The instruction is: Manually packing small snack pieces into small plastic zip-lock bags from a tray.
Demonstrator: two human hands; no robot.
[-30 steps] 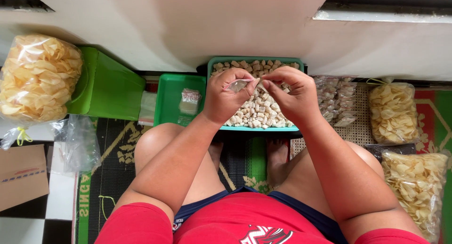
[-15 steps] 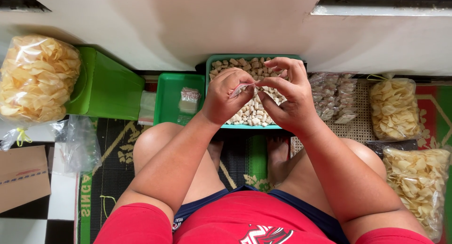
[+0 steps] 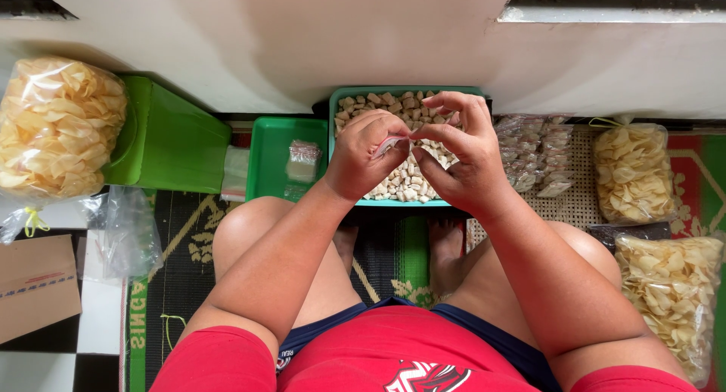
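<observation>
White wall at the far edge, patterned mat on the floor, and both hands are up over the teal tray (image 3: 344, 97) of pale snack cubes (image 3: 401, 182). Left hand (image 3: 363, 159) has its fingers curled tight, pinching a small clear packet (image 3: 391, 143). Right hand (image 3: 463, 151) meets it, thumb and forefinger closed on the packet's edge, other fingers fanned apart. Left sits a green tray (image 3: 274, 161); right, small filled packets (image 3: 538, 156) and bagged chips (image 3: 634, 174).
</observation>
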